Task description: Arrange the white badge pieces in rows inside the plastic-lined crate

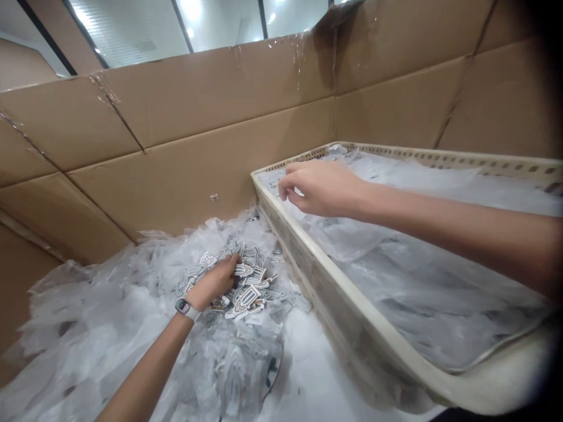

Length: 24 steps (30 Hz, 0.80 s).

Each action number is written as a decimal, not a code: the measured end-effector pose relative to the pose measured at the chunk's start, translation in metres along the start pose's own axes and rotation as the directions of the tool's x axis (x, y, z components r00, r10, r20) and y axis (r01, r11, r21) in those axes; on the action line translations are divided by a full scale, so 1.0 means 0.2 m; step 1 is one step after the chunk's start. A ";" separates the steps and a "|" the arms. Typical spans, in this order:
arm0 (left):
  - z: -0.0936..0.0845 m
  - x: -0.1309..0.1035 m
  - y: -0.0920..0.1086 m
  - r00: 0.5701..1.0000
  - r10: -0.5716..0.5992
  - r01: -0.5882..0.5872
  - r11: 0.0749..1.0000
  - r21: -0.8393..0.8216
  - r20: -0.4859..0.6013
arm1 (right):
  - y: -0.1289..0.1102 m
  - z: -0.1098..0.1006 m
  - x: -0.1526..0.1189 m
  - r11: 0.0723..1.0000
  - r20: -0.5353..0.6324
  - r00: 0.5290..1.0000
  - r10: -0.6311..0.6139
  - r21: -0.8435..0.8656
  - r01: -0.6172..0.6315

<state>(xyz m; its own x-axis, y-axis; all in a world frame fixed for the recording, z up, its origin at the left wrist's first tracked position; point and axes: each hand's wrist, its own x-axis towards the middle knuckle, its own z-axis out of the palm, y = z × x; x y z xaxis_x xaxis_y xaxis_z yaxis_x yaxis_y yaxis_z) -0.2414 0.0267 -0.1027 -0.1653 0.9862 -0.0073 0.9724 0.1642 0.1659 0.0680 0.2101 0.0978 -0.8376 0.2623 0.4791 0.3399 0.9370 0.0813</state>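
Note:
My left hand [220,275], with a watch [182,306] on the wrist, reaches into a pile of small patterned flat pieces [247,298] lying on clear plastic. Its fingertips are buried among the pieces, so what they grip cannot be made out. Over the near-left rim of a cream plastic basket [352,287] hangs my right hand [319,186]. Its fingers are curled down with the thumb below them, and a gap shows between thumb and fingers with nothing in it. Plastic sheets [422,258] fill the basket.
Tall cardboard walls [197,158] enclose the space at the back and sides. Crumpled clear plastic bags [97,328] cover the lower left. Beyond the cardboard are glass panels [224,23] with bright reflections.

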 end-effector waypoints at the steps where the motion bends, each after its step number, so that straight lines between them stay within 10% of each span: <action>1: 0.00 0.00 -0.01 1.000 0.000 0.000 1.000 -0.020 -0.010 | 0.00 0.00 0.00 1.000 0.002 1.000 0.004 -0.001 -0.004; 15: -0.19 -0.05 -0.16 0.943 -0.203 0.139 0.960 -0.241 -0.265 | 0.01 0.03 0.00 1.000 0.029 1.000 -0.011 -0.014 0.011; 24: -0.14 -0.03 -0.02 0.988 -0.150 0.149 0.988 -0.034 -0.040 | 0.00 0.04 0.00 1.000 0.062 0.998 0.007 -0.013 -0.006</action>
<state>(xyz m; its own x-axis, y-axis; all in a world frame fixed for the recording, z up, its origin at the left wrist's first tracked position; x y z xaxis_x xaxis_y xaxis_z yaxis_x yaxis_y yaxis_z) -0.2490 0.0203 -0.0758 -0.3162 0.9487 0.0077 0.9306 0.3086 0.1967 0.0644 0.2124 0.0902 -0.8601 0.2821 0.4249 0.3501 0.9324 0.0895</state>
